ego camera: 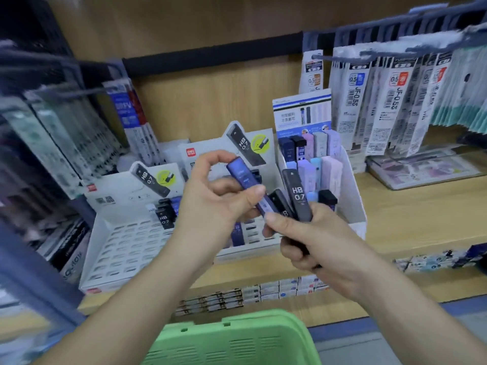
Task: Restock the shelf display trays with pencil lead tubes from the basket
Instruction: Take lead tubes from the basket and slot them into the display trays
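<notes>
Below the hands, a green basket (232, 338). Above it, left hand (216, 204) pinching a blue tube (246, 184) between thumb and fingers; just right of it, right hand (313, 241) clamped round a fan of dark tubes (297, 198) marked HB 0.7. Beyond the left hand, a white slotted tray (126, 248); beyond the right, a tray of pastel tubes (354, 198)

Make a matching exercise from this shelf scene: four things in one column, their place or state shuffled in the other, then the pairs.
Things
1. blue tube
2. black HB 0.7 tube
3. green basket
4. left white tray

Places or states
A. on the shelf, most slots empty
B. at the bottom of the view, below the shelf edge
C. pinched by the left hand
D. gripped in the right hand with other black tubes

Pairs: 1-C, 2-D, 3-B, 4-A
</notes>
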Demonstrator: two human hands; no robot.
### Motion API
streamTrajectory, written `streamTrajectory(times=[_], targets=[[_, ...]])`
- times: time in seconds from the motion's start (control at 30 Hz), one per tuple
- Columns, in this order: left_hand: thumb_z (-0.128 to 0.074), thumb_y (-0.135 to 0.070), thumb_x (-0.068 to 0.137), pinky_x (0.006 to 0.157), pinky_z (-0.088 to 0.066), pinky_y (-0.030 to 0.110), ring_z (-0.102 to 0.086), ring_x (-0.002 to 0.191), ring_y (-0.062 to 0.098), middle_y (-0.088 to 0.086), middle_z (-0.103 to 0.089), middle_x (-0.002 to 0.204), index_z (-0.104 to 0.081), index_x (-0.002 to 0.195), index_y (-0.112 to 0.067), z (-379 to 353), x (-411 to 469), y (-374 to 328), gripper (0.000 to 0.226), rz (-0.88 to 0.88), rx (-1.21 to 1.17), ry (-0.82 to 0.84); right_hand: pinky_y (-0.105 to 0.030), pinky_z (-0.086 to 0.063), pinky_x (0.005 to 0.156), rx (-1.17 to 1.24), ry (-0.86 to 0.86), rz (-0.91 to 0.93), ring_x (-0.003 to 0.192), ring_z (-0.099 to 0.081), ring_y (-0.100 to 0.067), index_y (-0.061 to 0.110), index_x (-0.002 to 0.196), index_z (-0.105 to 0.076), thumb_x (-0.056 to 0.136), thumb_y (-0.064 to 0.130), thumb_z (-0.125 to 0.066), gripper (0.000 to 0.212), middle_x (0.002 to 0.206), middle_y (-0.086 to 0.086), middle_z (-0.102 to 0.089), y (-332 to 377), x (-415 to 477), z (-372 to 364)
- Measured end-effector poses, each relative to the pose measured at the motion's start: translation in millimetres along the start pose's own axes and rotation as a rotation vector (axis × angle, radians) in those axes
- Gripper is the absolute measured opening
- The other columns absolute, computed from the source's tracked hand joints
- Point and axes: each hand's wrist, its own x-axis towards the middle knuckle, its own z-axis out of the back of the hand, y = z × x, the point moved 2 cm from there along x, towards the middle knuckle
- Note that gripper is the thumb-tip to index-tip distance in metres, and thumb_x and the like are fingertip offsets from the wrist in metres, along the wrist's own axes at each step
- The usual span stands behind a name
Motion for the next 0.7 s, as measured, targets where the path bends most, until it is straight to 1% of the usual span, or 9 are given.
streamTrajectory(times=[0.07,0.2,0.3,0.37,0.4,0.47,0.57,0.63,0.7], targets=[[-0.071,0.000,0.078,0.059,-0.056,0.031,-0.067,0.063,0.019,0.005,-0.068,0.068,-0.054,0.098,-0.018,14.7,4.0,-4.8,0.031,-0.014,-0.020,-0.011,-0.016,-0.019,0.037,0.066,0.038,0.014,0.043,-0.034,-0.008,0.009,0.085,-0.062,0.082,0.019,-0.070,0.013,0.071,-0.006,-0.062,-4.0,2.7,-12.4],[-0.066,-0.004,0.080,0.058,-0.054,0.023,-0.067,0.071,0.018,0.010,-0.072,0.089,-0.066,0.103,-0.012,54.1,13.5,-16.6,0.025,0.049,-0.042,0.143,-0.012,-0.019,0.031,0.350,0.170,-0.072,0.037,-0.032,-0.004,0.008,0.071,-0.064,0.071,0.021,-0.073,0.016,0.067,-0.008,-0.057,-9.3,6.2,-25.3],[-0.072,-0.011,0.072,0.062,-0.055,0.022,-0.067,0.076,0.014,0.006,-0.072,0.087,-0.074,0.092,-0.019,78.9,16.2,-18.5,0.021,0.054,-0.001,0.230,-0.010,-0.024,0.031,0.455,0.383,-0.153,0.037,-0.034,-0.001,0.008,0.084,-0.074,0.062,0.022,-0.089,0.030,0.065,-0.003,-0.056,-15.5,5.5,-36.1],[-0.073,-0.012,0.071,0.064,-0.054,0.022,-0.067,0.080,0.015,0.009,-0.073,0.092,-0.074,0.091,-0.015,85.0,15.5,-14.6,0.020,0.062,0.029,0.268,-0.009,-0.026,0.031,0.463,0.472,-0.208,0.038,-0.035,0.000,0.008,0.091,-0.075,0.062,0.023,-0.090,0.036,0.064,-0.001,-0.055,-20.5,5.3,-41.6],[-0.071,-0.014,0.070,0.062,-0.054,0.021,-0.067,0.077,0.016,0.010,-0.073,0.089,-0.073,0.092,-0.012,86.2,15.3,-12.1,0.022,0.067,0.043,0.267,-0.009,-0.026,0.031,0.453,0.480,-0.226,0.038,-0.035,0.000,0.008,0.093,-0.074,0.065,0.023,-0.088,0.034,0.064,-0.001,-0.054,-21.7,5.4,-44.4],[-0.069,-0.015,0.067,0.058,-0.053,0.018,-0.065,0.063,0.014,0.009,-0.072,0.075,-0.072,0.088,-0.009,89.0,17.7,-9.5,0.022,0.069,0.046,0.215,-0.010,-0.023,0.031,0.393,0.399,-0.247,0.037,-0.033,-0.001,0.008,0.088,-0.075,0.072,0.025,-0.081,0.024,0.063,-0.002,-0.053,-20.4,6.7,-49.3],[-0.071,-0.016,0.068,0.055,-0.052,0.015,-0.061,0.052,0.009,0.003,-0.070,0.063,-0.072,0.081,-0.011,102.9,26.6,-8.1,0.014,0.039,0.051,0.051,-0.013,-0.017,0.032,0.152,0.109,-0.204,0.038,-0.027,-0.005,0.010,0.081,-0.068,0.075,0.038,-0.068,0.029,0.060,-0.004,-0.050,-16.2,11.2,-46.6],[-0.071,-0.009,0.076,0.056,-0.052,0.014,-0.060,0.051,0.007,0.000,-0.070,0.062,-0.072,0.084,-0.013,118.1,33.3,-6.3,0.009,0.018,0.124,-0.078,-0.015,-0.016,0.033,0.092,-0.019,-0.176,0.040,-0.026,-0.007,0.008,0.090,-0.066,0.074,0.036,-0.067,0.032,0.059,-0.004,-0.047,-14.5,13.4,-41.2],[-0.068,-0.003,0.084,0.057,-0.051,0.011,-0.061,0.051,0.004,-0.003,-0.070,0.064,-0.072,0.088,-0.014,131.9,37.5,-2.0,0.013,-0.003,0.274,-0.160,-0.015,-0.017,0.033,0.136,-0.095,-0.174,0.042,-0.028,-0.008,0.006,0.096,-0.067,0.074,0.024,-0.066,0.029,0.061,-0.003,-0.046,-14.8,14.1,-34.0]])
